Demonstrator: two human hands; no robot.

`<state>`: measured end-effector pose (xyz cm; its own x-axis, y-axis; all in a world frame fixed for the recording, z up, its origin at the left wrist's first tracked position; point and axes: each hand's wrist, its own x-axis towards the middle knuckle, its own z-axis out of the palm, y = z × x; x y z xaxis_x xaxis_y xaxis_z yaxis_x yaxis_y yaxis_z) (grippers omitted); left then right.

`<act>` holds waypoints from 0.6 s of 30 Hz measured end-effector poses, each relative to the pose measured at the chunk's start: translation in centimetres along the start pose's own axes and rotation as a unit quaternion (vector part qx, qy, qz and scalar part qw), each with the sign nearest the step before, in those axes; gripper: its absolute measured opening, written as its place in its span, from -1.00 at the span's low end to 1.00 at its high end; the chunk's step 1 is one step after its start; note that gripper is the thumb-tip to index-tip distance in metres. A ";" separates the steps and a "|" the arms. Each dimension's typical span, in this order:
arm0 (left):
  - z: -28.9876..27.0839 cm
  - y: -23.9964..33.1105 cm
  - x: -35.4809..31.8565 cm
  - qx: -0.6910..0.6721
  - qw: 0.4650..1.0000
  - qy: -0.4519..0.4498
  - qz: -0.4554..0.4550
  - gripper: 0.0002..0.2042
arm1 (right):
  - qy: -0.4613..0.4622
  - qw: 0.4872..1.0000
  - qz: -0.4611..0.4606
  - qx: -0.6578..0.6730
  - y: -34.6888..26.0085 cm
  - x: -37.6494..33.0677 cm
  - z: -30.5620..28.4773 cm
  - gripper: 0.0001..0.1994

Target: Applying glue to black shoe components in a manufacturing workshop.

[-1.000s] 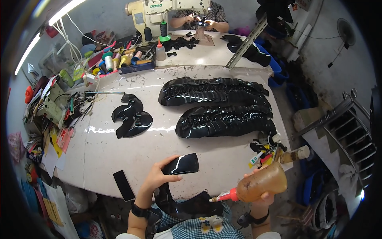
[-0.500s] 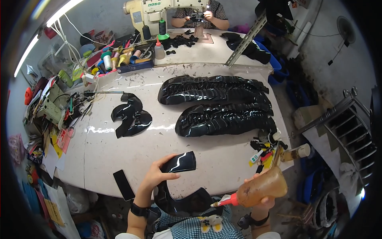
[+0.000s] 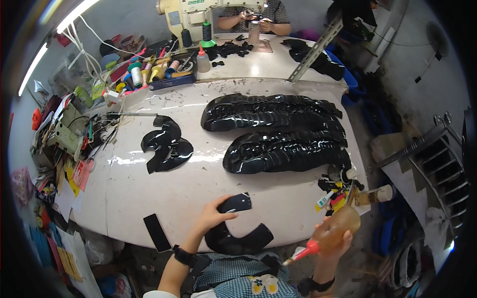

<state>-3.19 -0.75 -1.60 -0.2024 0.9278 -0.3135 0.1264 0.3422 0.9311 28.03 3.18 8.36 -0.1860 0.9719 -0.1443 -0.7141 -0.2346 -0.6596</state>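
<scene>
So left hand (image 3: 212,217) fingers pinching glossy black leather piece (image 3: 235,202) at near edge of white tabletop (image 3: 149,193), curved black piece (image 3: 238,240) just below. Right hand (image 3: 337,239) fingers wrapped round amber glue bottle (image 3: 332,230), red nozzle pointing down-left.

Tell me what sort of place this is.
Most likely a small shoe or leather-goods workshop: rows of glossy black cut pieces lie on the white worktable, a sewing machine stands at the far end, and the right hand holds a squeeze bottle.

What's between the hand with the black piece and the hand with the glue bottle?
In the head view, a curved black piece lies between the left hand and right hand.
</scene>
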 end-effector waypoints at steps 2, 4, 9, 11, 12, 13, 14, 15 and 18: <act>2.0 -1.9 2.0 0.089 0.996 -0.029 0.014 -0.31 | 0.046 0.999 -0.019 0.010 0.2 0.4 -1.1 -0.33; 2.7 -4.3 3.2 0.250 0.965 -0.083 0.011 -0.21 | 0.111 0.993 -0.023 0.025 0.5 0.7 -1.1 -0.35; 0.5 -9.8 5.4 0.381 0.922 0.037 0.054 -0.19 | 0.069 0.996 -0.053 0.006 1.4 1.3 1.0 -0.51; -3.3 -11.2 6.3 0.351 0.927 0.125 0.052 -0.22 | 0.110 0.992 -0.054 0.013 1.8 1.9 0.2 -0.52; -5.5 -11.6 6.8 0.372 0.915 0.150 0.039 -0.23 | 0.153 0.986 -0.058 0.018 2.1 2.2 -0.4 -0.53; -8.1 -12.0 7.4 0.393 0.902 0.176 0.027 -0.24 | 0.145 0.988 -0.047 0.021 2.4 2.4 -0.4 -0.55; -10.8 -13.5 8.3 0.401 0.887 0.226 0.037 -0.26 | 0.139 0.989 -0.042 0.022 2.8 2.7 -0.2 -0.55; -13.6 -14.8 9.0 0.409 0.869 0.274 0.046 -0.27 | 0.154 0.987 -0.037 0.024 3.3 2.9 0.1 -0.56; -20.4 -13.8 11.9 0.361 0.860 0.361 0.018 -0.26 | 0.215 0.976 -0.042 0.004 4.4 3.8 1.8 -0.58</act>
<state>-27.20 2.51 -14.41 -0.7025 0.6950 0.1534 0.6625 0.5598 0.4978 23.00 5.81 6.22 0.1733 0.9056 -0.3870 -0.7202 -0.1515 -0.6770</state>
